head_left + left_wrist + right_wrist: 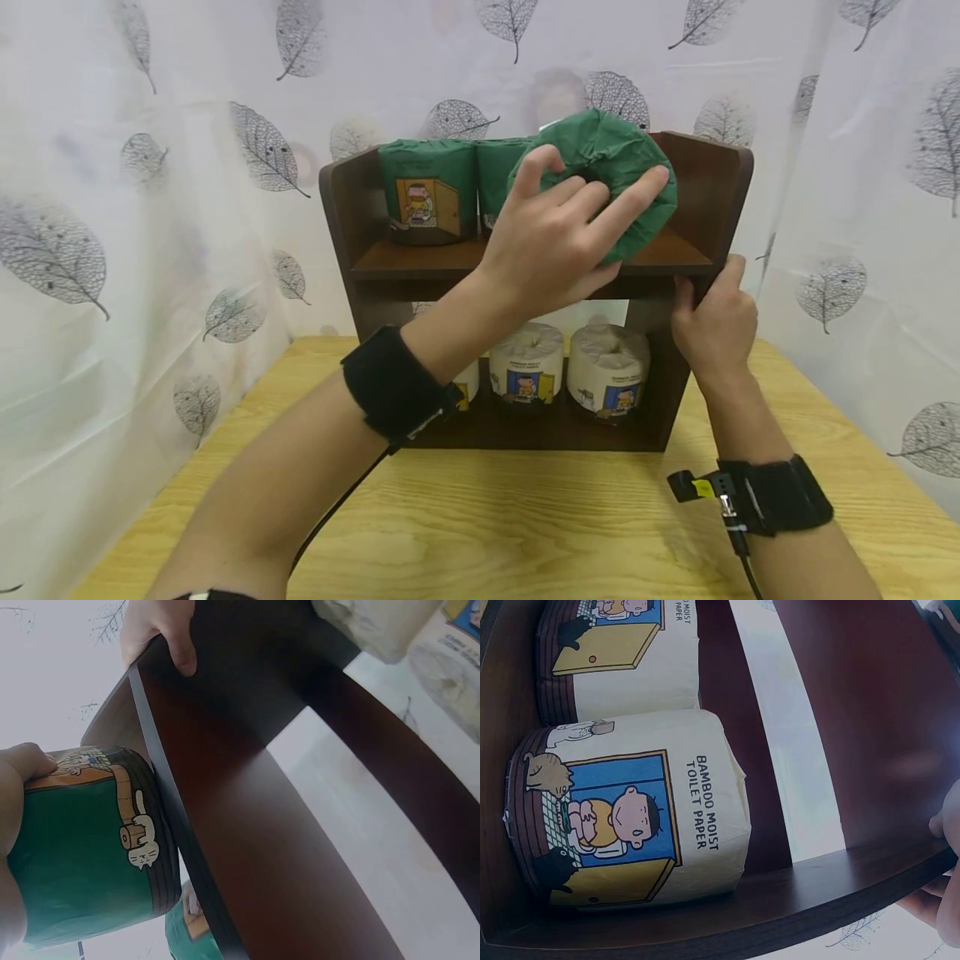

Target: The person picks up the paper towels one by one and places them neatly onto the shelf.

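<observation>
My left hand (547, 237) grips a green-wrapped toilet paper roll (637, 221) in front of the right part of the upper shelf. The roll is tilted, its round end with the core hole facing me. In the left wrist view, the green roll (90, 855) shows a printed white cat, and fingers (11, 825) lie along its side. My right hand (718, 321) grips the right side panel of the dark brown wooden rack (525, 437), thumb on the inner side, just below the upper shelf board. Part of that hand (949, 862) also shows in the right wrist view.
On the upper shelf stand a green roll (427, 192) at the left and another green roll (495, 167) beside it, partly hidden. Below are cream rolls, including a middle roll (527, 367) and a right roll (609, 371). The rack stands on a wooden table (525, 525) before a leaf-print curtain (247, 208).
</observation>
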`<act>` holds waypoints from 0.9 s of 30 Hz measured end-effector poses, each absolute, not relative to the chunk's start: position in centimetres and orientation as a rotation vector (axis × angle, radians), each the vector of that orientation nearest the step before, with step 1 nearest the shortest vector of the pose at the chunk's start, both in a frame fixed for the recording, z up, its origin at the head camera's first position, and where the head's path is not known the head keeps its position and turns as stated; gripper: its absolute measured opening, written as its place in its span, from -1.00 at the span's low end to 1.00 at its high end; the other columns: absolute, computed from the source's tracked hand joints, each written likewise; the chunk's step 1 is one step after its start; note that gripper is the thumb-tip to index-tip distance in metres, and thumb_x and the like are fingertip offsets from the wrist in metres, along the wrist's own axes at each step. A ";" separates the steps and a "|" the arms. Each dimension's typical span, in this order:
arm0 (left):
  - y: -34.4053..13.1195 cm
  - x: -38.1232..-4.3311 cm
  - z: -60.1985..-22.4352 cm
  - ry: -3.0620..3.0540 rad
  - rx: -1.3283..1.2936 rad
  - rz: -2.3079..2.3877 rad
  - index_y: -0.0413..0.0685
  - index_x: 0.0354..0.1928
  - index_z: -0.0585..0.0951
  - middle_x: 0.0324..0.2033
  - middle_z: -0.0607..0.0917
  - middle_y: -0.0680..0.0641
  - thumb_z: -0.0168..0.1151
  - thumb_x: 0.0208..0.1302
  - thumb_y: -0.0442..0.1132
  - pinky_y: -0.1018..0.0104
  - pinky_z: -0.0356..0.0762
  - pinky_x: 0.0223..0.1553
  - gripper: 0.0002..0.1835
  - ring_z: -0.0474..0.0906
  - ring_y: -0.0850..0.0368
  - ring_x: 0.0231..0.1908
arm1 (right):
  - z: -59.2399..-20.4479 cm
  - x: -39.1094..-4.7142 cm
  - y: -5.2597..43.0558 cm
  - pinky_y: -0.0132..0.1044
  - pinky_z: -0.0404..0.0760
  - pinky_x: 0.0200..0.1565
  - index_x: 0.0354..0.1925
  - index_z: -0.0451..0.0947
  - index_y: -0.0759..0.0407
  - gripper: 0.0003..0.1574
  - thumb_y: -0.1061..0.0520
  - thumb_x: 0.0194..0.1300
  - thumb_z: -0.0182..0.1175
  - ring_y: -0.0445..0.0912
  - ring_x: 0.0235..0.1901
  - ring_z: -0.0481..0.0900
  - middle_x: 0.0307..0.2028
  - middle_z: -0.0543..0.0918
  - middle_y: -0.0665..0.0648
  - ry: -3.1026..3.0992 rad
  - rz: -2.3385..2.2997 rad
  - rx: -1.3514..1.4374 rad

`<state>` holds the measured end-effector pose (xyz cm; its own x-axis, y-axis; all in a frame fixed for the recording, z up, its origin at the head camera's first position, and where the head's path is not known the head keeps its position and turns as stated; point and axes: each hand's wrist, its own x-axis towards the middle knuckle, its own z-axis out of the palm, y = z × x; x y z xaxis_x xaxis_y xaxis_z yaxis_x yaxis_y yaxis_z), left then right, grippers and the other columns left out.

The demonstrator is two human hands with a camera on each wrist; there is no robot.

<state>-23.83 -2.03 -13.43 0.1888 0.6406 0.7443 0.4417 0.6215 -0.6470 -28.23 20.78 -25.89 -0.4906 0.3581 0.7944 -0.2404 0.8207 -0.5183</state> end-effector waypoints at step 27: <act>2.9 -26.4 -9.2 -2.064 -0.904 0.379 0.14 0.40 0.06 -0.27 0.61 0.21 -0.05 0.17 0.22 0.04 -0.03 0.21 -0.22 0.49 0.28 -0.24 | -25.9 -28.5 20.8 0.34 0.34 -0.40 -0.08 0.23 0.33 -0.46 -0.08 0.21 0.06 0.49 -0.39 0.41 -0.53 0.43 0.52 -1.940 0.705 -0.078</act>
